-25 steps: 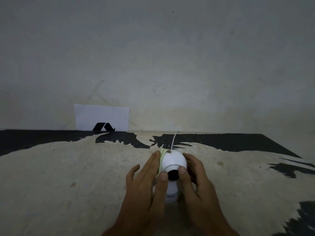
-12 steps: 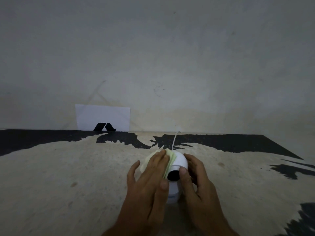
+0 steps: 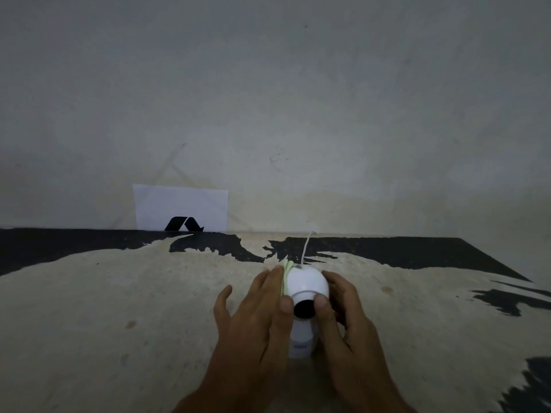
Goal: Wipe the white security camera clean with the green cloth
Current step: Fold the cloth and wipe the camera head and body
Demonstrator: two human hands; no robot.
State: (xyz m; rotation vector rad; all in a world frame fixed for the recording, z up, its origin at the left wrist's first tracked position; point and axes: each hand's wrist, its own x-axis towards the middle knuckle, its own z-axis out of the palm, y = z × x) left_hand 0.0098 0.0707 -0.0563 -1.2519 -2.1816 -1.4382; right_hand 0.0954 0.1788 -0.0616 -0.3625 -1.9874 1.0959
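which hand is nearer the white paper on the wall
Left. The left hand is on the camera's paper side; the right hand is on the far side.

We see a worn tabletop (image 3: 125,308), pale where its black coating (image 3: 417,251) has flaked off. A white paper card (image 3: 179,204) bearing a black logo (image 3: 184,224) leans against the stained wall (image 3: 268,99) behind.

You are working on a worn table (image 3: 119,308), its pale top bare where the black coating has flaked off, with black left along the far edge and at the right. The camera (image 3: 305,286) stands upright on it near the middle. A white card (image 3: 179,204) stands at the far edge.
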